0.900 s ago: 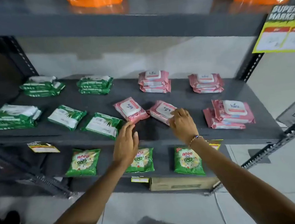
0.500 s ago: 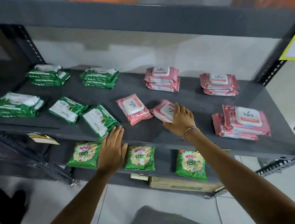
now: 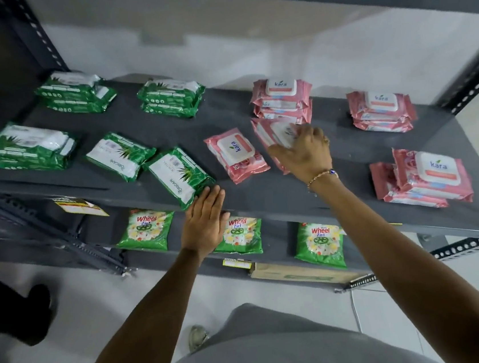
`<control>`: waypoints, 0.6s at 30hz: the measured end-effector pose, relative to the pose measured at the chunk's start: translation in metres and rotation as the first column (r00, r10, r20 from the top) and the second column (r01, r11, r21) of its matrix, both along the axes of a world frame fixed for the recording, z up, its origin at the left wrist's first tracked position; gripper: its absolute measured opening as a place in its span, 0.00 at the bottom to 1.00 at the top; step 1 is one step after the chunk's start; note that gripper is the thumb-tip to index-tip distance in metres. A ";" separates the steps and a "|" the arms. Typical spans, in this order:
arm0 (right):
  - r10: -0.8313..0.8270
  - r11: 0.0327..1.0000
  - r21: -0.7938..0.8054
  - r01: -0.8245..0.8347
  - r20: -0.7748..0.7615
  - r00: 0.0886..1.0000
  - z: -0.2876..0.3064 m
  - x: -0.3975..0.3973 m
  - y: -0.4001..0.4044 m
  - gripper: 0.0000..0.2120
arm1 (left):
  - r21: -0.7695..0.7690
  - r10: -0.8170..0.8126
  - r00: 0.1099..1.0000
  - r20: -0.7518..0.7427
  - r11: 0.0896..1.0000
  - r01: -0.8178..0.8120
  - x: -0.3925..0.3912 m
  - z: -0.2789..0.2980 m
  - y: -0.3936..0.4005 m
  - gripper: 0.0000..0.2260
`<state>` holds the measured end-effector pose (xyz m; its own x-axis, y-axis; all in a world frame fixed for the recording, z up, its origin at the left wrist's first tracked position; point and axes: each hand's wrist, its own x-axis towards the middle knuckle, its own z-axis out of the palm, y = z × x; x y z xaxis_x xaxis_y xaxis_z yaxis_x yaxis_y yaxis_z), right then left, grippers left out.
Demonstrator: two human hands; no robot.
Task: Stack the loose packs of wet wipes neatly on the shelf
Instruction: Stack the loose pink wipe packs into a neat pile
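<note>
My right hand point(image 3: 303, 153) grips a pink wipes pack point(image 3: 274, 131) and holds it tilted up off the grey shelf point(image 3: 264, 196), just in front of a rear pink stack point(image 3: 282, 98). Another loose pink pack point(image 3: 236, 154) lies flat to its left. Two loose green packs point(image 3: 120, 156) point(image 3: 181, 176) lie at the front. My left hand point(image 3: 205, 221) rests flat and empty at the shelf's front edge, fingertips touching the nearer green pack. More pink stacks stand at the right rear point(image 3: 381, 110) and right front point(image 3: 423, 181). Green stacks point(image 3: 28, 148) point(image 3: 76, 92) point(image 3: 170, 96) fill the left.
Green detergent pouches point(image 3: 145, 229) and a cardboard box point(image 3: 302, 272) sit on the lower shelf. Perforated steel uprights point(image 3: 471, 80) frame the shelf at both sides, and a higher shelf hangs overhead. A yellow price label point(image 3: 81, 206) hangs at the front edge. A dark shoe point(image 3: 35, 312) stands on the floor at the left.
My right hand has lifted the pink pack off the shelf and moved it back towards the rear pink stack. My left hand slid left along the front edge to the green pack.
</note>
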<state>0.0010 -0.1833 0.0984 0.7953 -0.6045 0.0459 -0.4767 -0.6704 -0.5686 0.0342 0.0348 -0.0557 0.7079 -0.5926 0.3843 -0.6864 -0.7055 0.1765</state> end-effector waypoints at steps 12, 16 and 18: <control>0.113 0.987 -0.105 -0.122 -0.091 0.989 -0.017 0.053 0.067 0.35 | -0.073 -0.024 0.979 0.204 0.997 0.039 0.010 -0.017 -0.001 0.21; 0.132 0.977 -0.146 -0.153 -0.141 0.981 -0.019 0.054 0.067 0.36 | -0.079 -0.026 0.970 0.241 0.996 0.047 0.012 -0.020 -0.001 0.21; 0.151 0.975 -0.139 -0.173 -0.151 0.977 -0.018 0.052 0.067 0.36 | -0.075 -0.033 0.975 0.221 0.996 0.051 0.011 -0.022 -0.001 0.21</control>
<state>0.0530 -0.1165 0.0809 0.8871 -0.4615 0.0089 -0.4217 -0.8180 -0.3912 0.0455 0.0334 -0.0772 0.5762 -0.5810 0.5749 -0.7431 -0.6652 0.0725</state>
